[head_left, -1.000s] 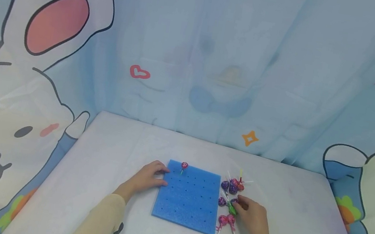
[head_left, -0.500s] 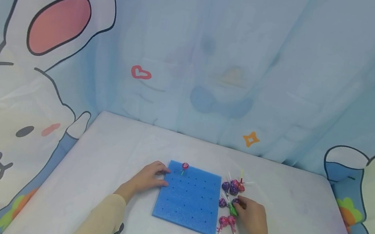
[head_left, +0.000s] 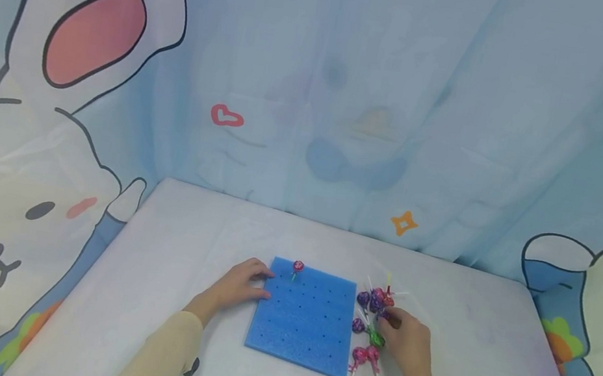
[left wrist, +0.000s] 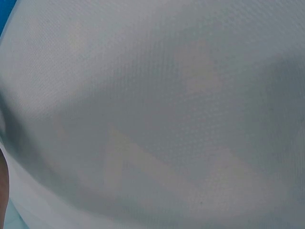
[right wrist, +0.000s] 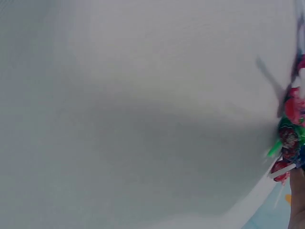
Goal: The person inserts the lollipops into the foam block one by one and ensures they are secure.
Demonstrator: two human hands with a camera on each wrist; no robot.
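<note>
In the head view, a blue foam board (head_left: 301,339) with rows of small holes lies on the table. One red lollipop (head_left: 297,266) stands upright near its far left corner. My left hand (head_left: 240,283) rests against the board's left edge with thumb and fingers spread. To the right of the board, my right hand (head_left: 408,342) pinches a purple lollipop (head_left: 383,315) by its wrapped head; its stick is mostly hidden. A green lollipop (head_left: 375,338) lies just below those fingertips. The right wrist view catches only part of the hand (right wrist: 297,195) beside several lollipops at its edge.
Loose lollipops lie along the board's right side: purple ones (head_left: 363,299) and a red one (head_left: 388,301) farther back, another purple one (head_left: 358,325) by the board, two pink ones (head_left: 360,356) nearer. A white cloth (head_left: 202,218) covers the table; a printed curtain (head_left: 375,94) hangs behind.
My right hand has moved slightly away from me, and the purple lollipop has shifted with it, off the green one. My left hand and the board have stayed in place.
</note>
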